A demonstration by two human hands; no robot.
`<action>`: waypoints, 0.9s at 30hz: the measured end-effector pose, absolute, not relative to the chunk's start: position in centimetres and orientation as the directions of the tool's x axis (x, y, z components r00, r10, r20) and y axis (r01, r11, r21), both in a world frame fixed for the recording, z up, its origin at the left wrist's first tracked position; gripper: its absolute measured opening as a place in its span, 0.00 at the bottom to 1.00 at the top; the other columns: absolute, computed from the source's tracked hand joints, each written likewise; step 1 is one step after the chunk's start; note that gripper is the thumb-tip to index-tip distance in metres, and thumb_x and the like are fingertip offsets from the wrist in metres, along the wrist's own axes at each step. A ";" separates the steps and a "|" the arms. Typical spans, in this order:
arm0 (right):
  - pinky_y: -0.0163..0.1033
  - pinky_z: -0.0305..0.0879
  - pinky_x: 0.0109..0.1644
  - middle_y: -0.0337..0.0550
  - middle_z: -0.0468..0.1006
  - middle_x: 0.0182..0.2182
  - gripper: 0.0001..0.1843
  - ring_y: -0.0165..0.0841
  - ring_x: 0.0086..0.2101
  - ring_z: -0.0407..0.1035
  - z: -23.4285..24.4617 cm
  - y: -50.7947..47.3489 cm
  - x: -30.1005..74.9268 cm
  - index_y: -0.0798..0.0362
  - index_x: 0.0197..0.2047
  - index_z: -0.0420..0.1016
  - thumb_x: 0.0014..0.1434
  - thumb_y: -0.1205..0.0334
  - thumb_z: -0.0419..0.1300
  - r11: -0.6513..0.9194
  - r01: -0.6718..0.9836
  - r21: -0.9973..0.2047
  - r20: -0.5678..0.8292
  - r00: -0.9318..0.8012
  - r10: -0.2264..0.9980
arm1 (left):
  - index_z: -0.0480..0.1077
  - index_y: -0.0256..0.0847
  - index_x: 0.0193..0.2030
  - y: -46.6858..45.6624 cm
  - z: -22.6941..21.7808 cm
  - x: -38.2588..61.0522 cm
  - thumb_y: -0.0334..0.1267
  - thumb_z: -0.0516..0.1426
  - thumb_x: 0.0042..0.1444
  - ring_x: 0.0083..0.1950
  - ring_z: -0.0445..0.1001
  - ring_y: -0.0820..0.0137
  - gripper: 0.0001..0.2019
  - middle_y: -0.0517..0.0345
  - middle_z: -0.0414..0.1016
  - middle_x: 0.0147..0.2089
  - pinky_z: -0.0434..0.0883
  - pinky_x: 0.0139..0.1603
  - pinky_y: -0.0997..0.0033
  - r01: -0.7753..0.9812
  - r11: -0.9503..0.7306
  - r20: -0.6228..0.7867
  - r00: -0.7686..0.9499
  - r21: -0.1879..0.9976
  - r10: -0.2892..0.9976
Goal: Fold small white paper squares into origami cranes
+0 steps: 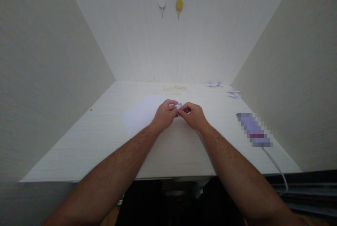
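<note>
My left hand and my right hand meet over the middle of the white desk. Both pinch a small folded piece of pale paper between their fingertips, just above the desk top. The paper is mostly hidden by the fingers. A flat sheet of white paper lies on the desk directly left of my left hand.
Small folded paper figures lie at the back right, one group near the wall and another by the right wall. A blurred-out oblong object with a white cable lies at the right. Two hooks hang on the back wall.
</note>
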State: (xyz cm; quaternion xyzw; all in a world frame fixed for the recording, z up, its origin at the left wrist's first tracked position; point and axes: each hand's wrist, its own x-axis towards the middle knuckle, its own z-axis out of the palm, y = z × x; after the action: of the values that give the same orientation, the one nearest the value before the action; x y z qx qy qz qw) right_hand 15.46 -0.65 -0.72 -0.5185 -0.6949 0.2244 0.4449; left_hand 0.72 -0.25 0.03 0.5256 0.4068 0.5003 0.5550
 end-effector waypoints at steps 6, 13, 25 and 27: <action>0.34 0.61 0.31 0.37 0.75 0.23 0.06 0.27 0.25 0.65 -0.7 -0.6 15.4 0.53 0.28 0.74 0.51 0.60 0.63 0.352 0.514 -0.782 0.375 -0.062 0.925 | 0.65 0.38 0.42 -0.1 -0.2 0.7 0.25 0.57 0.50 0.30 0.74 0.73 0.12 0.65 0.69 0.24 0.75 0.43 0.62 -0.111 -0.062 0.080 0.173 0.992 0.982; 0.33 0.61 0.30 0.36 0.75 0.23 0.05 0.27 0.25 0.66 -0.8 -0.5 15.5 0.53 0.28 0.75 0.49 0.61 0.64 0.328 0.490 -0.808 0.343 -0.062 0.937 | 0.65 0.37 0.43 0.0 -0.1 0.6 0.24 0.55 0.51 0.32 0.75 0.73 0.12 0.60 0.74 0.29 0.74 0.44 0.64 -0.143 -0.032 0.060 0.200 0.989 0.978; 0.32 0.57 0.29 0.35 0.72 0.21 0.05 0.26 0.22 0.62 -0.7 -0.6 15.4 0.53 0.26 0.74 0.50 0.61 0.62 0.323 0.526 -0.787 0.344 -0.059 0.937 | 0.65 0.38 0.45 0.3 -1.4 0.5 0.27 0.55 0.53 0.33 0.76 0.72 0.12 0.59 0.75 0.31 0.74 0.42 0.65 -0.027 -0.162 0.163 0.238 0.986 0.957; 0.33 0.57 0.29 0.35 0.72 0.21 0.04 0.26 0.23 0.62 -0.8 -0.7 15.3 0.53 0.27 0.73 0.51 0.63 0.60 0.349 0.576 -0.739 0.382 -0.068 0.922 | 0.65 0.39 0.45 0.4 -1.7 0.5 0.28 0.56 0.53 0.34 0.76 0.71 0.12 0.57 0.76 0.32 0.73 0.42 0.66 -0.005 -0.176 0.172 0.230 0.984 0.958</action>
State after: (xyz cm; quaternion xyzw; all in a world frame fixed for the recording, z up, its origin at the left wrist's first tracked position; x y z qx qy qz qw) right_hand 15.35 -0.69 -0.78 -0.5335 -0.7020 0.2027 0.4261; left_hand 0.49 0.35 -1.71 0.6005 0.3967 0.4770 0.5046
